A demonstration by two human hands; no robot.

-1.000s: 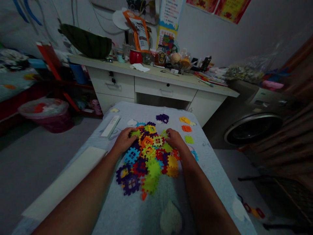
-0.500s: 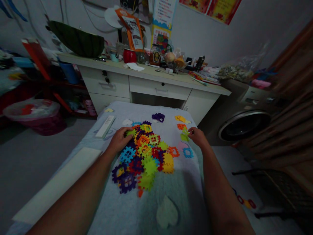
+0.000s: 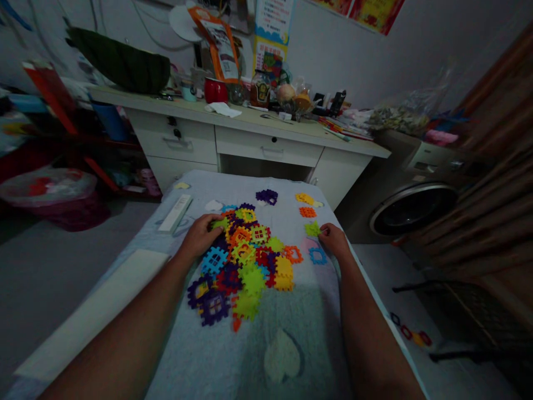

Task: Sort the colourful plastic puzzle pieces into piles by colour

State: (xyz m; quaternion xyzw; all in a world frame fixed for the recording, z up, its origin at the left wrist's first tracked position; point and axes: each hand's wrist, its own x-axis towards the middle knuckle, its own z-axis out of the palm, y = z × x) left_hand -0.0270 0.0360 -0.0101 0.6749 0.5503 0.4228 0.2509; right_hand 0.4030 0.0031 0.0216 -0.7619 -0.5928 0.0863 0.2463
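Note:
My left hand (image 3: pixel 201 236) is at the left edge of a heap of interlocking plastic tiles, thumb and fingers closed on a light-green tile (image 3: pixel 220 223). On the right, my right hand (image 3: pixel 333 239) pinches the edge of another light-green tile (image 3: pixel 312 228), which lies nearly flat against the cloth. Close to that hand are an orange tile (image 3: pixel 307 212), a yellow tile (image 3: pixel 305 198) and a blue square frame tile (image 3: pixel 317 255). The heap mixes blue (image 3: pixel 214 260), purple (image 3: pixel 214 308), red, orange, yellow and green tiles, some with window inserts.
A cloth with heart patterns (image 3: pixel 191 355) covers the table. Along its left side lie a white box (image 3: pixel 176 214) and a long white board (image 3: pixel 95 311). Behind stands a cluttered white desk (image 3: pixel 245 130); a washing machine (image 3: pixel 416 194) is at right, a lined bin (image 3: pixel 54 200) at left.
My right hand has lowered the green tile from a tilted pose to nearly flat below the orange tile. My left hand stays at the heap. The view has shifted slightly.

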